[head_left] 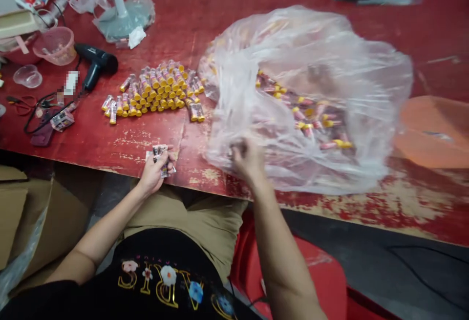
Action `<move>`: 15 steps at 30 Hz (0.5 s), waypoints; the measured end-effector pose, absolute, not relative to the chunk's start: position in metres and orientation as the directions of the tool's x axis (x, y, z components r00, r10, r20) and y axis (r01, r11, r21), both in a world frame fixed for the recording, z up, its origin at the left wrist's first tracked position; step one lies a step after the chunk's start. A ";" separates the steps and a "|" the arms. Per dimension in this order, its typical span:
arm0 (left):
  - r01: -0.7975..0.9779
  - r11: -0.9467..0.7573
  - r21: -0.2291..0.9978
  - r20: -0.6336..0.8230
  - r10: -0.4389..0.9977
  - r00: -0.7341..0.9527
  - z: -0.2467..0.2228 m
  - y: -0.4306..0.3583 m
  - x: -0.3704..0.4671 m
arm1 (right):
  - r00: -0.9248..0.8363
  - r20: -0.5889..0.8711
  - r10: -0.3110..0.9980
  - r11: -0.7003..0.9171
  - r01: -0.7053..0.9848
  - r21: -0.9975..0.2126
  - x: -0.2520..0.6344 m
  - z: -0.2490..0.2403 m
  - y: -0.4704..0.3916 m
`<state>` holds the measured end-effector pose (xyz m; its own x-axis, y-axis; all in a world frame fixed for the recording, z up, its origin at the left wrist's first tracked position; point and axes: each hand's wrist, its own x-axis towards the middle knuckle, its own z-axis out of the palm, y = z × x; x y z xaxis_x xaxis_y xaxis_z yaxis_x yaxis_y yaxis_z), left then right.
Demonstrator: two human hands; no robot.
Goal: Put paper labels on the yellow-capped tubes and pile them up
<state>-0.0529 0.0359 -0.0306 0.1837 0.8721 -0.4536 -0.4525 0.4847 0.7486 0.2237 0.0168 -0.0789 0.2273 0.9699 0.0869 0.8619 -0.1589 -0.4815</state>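
Observation:
At the table's near edge, my left hand (pixel 154 167) is closed on a few small, flat printed labels (pixel 160 152). My right hand (pixel 249 158) is over the near left part of a big clear plastic bag (pixel 322 66). Its fingers are bent together and blurred, and I cannot make out what is in them. Inside the bag lie many small pink tubes with yellow caps (pixel 309 112). Left of the bag is a packed pile of similar tubes (pixel 157 88), wrapped in clear printed film, most with their yellow ends facing me.
A black hair dryer (pixel 95 61) lies at the left, near red-handled pliers (pixel 22 106) and a pink basket (pixel 54 46). Behind the pile stands a pole on a round base (pixel 124 19). An orange sheet (pixel 436 132) lies right of the bag. A red stool (pixel 311 271) stands below.

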 end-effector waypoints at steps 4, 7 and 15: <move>-0.504 0.417 0.756 -0.419 0.901 0.117 -0.021 0.049 -0.045 | 0.195 0.166 0.967 -0.068 0.820 -0.568 0.189 -0.072 -0.004; -0.552 0.414 0.724 -0.462 0.885 0.059 -0.016 0.060 -0.061 | 0.335 0.327 0.883 -0.025 0.731 -0.682 0.165 -0.053 -0.024; -0.514 0.439 0.737 -0.520 0.854 -0.016 -0.035 0.041 -0.101 | 0.087 -0.033 0.996 -0.086 0.726 -0.682 0.060 -0.086 0.013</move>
<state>-0.1006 0.0408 -0.0353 -0.0160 0.8539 -0.5203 -0.5140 0.4393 0.7368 0.0601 0.0126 -0.0858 0.0870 0.9957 -0.0328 0.7259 -0.0859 -0.6824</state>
